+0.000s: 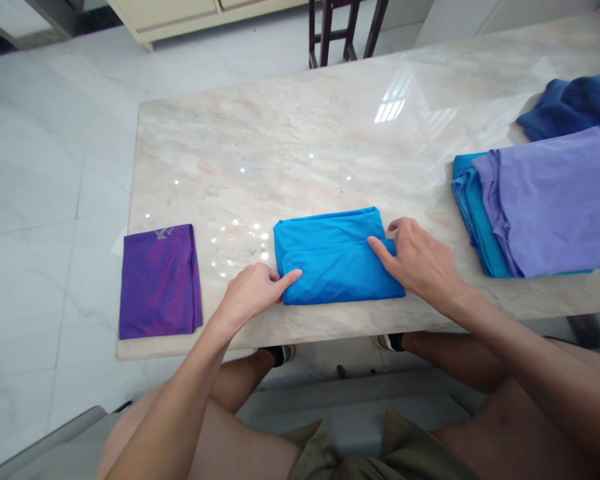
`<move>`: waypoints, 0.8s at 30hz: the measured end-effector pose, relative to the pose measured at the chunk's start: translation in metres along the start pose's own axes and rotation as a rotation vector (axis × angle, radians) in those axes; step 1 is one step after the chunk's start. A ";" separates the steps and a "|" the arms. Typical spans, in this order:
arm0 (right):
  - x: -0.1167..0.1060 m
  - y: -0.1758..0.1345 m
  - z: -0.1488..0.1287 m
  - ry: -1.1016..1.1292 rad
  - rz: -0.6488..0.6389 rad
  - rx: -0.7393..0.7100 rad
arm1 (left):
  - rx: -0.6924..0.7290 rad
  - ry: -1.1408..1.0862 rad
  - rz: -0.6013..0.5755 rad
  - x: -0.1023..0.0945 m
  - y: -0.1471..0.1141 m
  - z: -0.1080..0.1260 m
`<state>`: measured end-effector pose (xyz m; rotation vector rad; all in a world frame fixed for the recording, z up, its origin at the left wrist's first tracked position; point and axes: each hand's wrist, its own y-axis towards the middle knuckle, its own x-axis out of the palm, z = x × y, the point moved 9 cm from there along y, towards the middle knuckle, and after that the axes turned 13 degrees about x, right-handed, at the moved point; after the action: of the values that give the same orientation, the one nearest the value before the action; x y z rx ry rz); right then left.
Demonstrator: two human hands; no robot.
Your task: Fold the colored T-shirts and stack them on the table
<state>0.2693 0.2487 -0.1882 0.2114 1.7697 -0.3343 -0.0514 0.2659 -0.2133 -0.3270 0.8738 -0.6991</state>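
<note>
A bright blue garment (337, 260), folded into a flat rectangle, lies near the front edge of the marble table, with a fold line running across its upper face. My left hand (255, 290) pinches its lower left edge, thumb on top and the other fingers partly hidden at the side. At the right end, my right hand (420, 257) has its thumb on the fabric and its fingers curled by the edge. The folds hide what kind of garment it is.
A folded purple garment (157, 283) lies at the table's left end. On the right is a stack with a lavender folded garment (560, 200) over blue ones, and a dark blue cloth (575, 103) behind. A dark wooden stool (325, 33) stands beyond the marble table (240, 133).
</note>
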 end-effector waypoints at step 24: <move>0.001 -0.013 0.024 0.733 -0.308 0.163 | 0.091 -0.833 0.307 0.018 0.000 0.029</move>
<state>0.2874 0.2279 -0.1925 0.1887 2.5096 -0.6861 -0.0209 0.2528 -0.2063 -0.3510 0.0889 -0.2615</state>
